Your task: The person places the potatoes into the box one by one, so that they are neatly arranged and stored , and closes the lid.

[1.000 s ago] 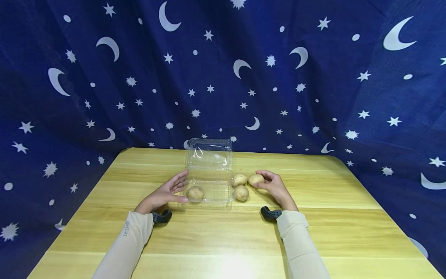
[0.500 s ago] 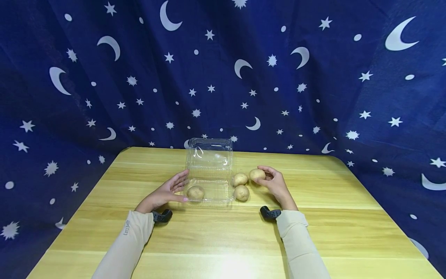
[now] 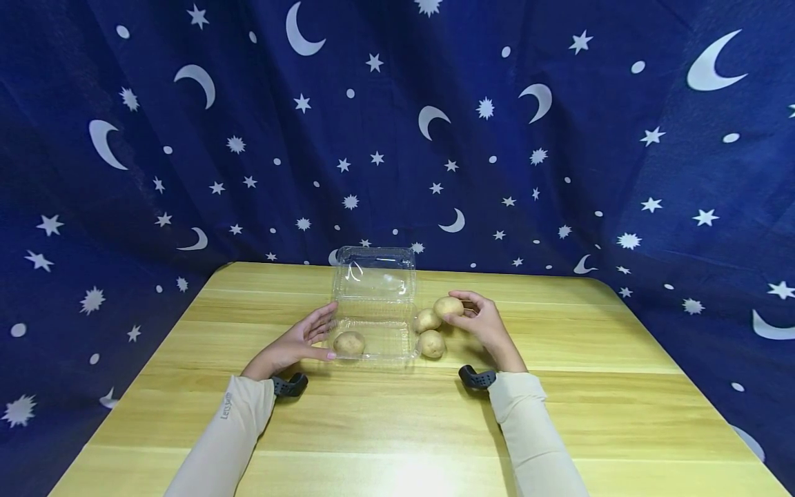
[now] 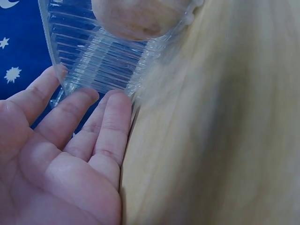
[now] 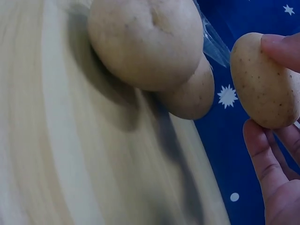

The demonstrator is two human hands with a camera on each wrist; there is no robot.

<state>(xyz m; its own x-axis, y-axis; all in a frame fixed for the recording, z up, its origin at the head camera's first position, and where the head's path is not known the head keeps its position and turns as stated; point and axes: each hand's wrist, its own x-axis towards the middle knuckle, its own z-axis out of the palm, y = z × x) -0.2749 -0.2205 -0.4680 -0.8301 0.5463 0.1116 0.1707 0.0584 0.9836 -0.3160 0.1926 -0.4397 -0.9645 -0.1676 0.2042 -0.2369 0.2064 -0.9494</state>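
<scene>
My right hand pinches a potato between thumb and fingers. In the right wrist view this potato is up off the table. Just left of that hand, two more potatoes, a rear one and a front one, lie on the table by a clear plastic clamshell box. The box stands with its lid raised at the back. One potato sits at the left inside it. My left hand touches the box's left side, its extended fingertips against the ribbed wall.
The box and potatoes rest on a light wood-grain table. A dark blue curtain with moons and stars hangs right behind the table's far edge. Black wrist devices sit at the left cuff and the right cuff.
My right hand has lifted the potato off the table and moved it leftward, now overlapping the rear loose potato in the head view. The left hand and the box have stayed in place.
</scene>
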